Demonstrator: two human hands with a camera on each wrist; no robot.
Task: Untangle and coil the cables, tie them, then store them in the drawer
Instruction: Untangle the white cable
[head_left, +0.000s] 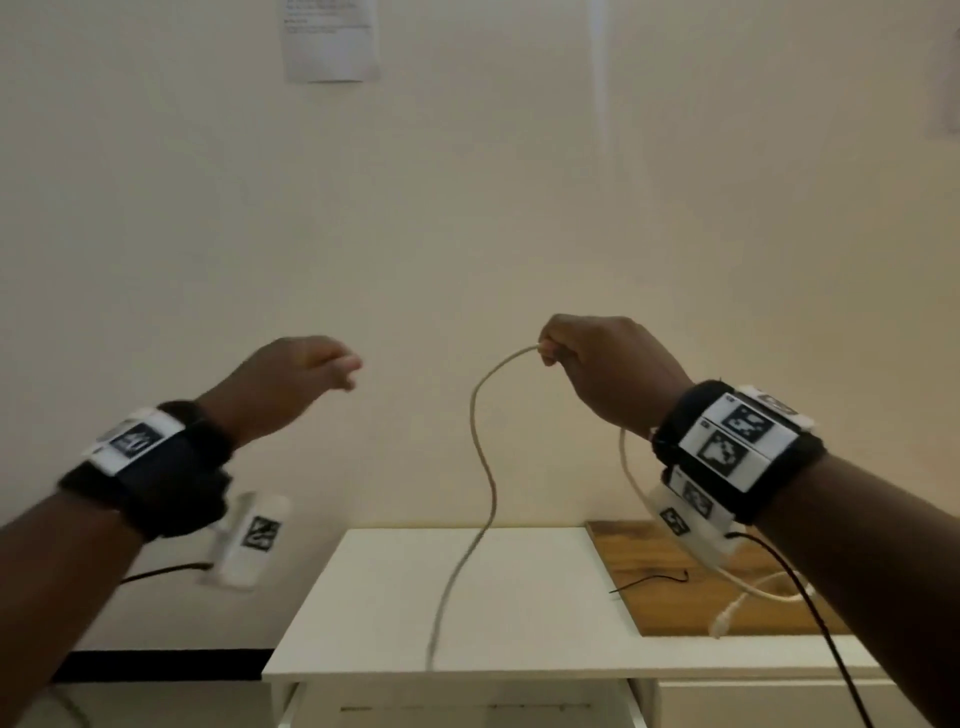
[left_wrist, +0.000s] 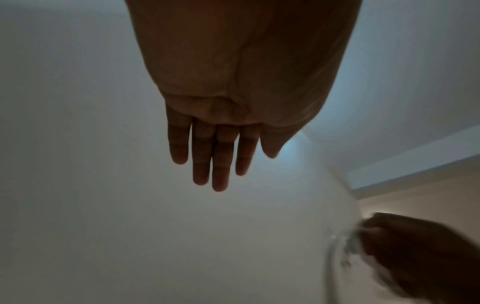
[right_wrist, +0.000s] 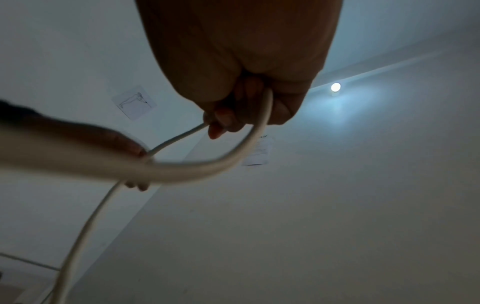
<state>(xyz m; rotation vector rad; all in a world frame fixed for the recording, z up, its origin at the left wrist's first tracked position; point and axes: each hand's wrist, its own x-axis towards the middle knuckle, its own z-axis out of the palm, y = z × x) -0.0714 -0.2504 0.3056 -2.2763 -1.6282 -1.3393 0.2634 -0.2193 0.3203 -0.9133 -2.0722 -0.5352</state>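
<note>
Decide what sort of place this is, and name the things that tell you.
Probably a plain indoor room: a bare cream wall with a printed paper sheet stuck on it, and a low white cabinet beside a brown wooden board. The right hand holds a white cable.

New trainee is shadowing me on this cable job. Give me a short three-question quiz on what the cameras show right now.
1. True or false: the left hand grips the white cable.
2. Which hand holds the white cable raised above the white cabinet? A) left B) right C) both
3. Fill in: the cable's free connector end hangs in front of the ____ board, below the right wrist.

Key
1. False: its fingers are straight and hold nothing.
2. B: the right hand is curled round it.
3. wooden
</note>
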